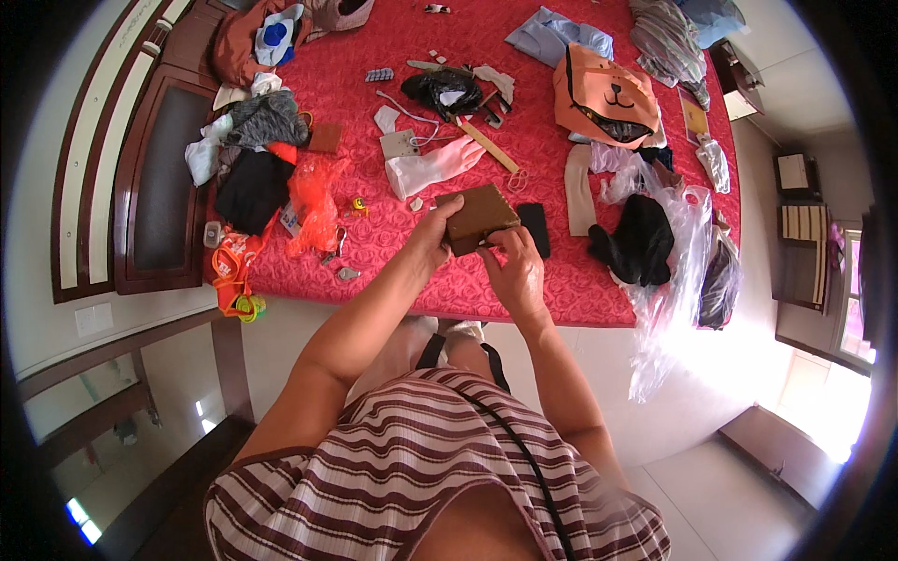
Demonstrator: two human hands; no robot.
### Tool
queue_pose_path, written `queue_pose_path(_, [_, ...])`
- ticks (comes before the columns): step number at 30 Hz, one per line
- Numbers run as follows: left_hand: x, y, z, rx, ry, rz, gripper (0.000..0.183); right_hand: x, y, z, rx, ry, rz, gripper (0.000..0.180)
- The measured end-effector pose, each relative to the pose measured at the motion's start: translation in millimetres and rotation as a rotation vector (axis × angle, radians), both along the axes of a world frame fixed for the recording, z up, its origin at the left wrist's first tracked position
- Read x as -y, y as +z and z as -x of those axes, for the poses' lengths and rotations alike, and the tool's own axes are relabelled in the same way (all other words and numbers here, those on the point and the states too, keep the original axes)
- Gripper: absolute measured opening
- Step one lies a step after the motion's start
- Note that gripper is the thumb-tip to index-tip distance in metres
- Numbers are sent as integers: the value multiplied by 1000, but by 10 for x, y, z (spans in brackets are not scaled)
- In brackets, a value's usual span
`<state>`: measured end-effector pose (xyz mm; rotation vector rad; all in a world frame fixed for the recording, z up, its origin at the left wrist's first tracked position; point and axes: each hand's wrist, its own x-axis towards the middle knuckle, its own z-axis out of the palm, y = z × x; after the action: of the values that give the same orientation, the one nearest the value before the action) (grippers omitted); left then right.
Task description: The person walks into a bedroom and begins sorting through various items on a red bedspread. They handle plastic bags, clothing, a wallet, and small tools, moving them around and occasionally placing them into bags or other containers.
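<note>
My left hand point(435, 235) holds a flat brown rectangular case point(484, 210), perhaps a wallet or small box, with the thumb on its upper face. At the case's near right corner, the fingertips of my right hand point(518, 270) pinch the edge. The case is held above the front part of a red rose-patterned bed cover point(449, 287). Just right of it lies a black phone-like slab point(534, 230). Beyond it rest a pale pink rubber glove point(435, 167) and a yellow ruler point(491, 146).
An orange bag with an animal face point(607, 98) stands at the back right. Black cloth point(635, 242) and clear plastic wrap point(677, 273) lie at right. An orange plastic bag point(316, 200) and dark clothing point(252, 189) are at left. A black plastic bag point(438, 90) lies farther back.
</note>
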<state>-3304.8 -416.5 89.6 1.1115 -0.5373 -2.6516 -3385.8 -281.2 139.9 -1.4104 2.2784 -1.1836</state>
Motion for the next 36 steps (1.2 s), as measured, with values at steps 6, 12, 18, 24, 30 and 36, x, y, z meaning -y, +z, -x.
queue_pose_path(6, [-70,147,49,12,25,69,38,-22,21,-83,161,-154,14,18])
queue_pose_path(12, [-73,214,19,-35,17,86,38,-41,39,10,-115,-44,230,17])
queue_pose_path(18, [85,247,-18,-122,-125,31,36,-3,217,240,-340,306,250,18])
queue_pose_path(24, [268,262,43,-177,-307,149,36,125,550,572,-862,714,163,12])
queue_pose_path(30, [335,316,144,-173,-372,108,40,246,711,702,-962,849,165,12])
queue_pose_path(36, [341,161,164,-155,-292,-54,42,181,663,666,-947,688,207,18])
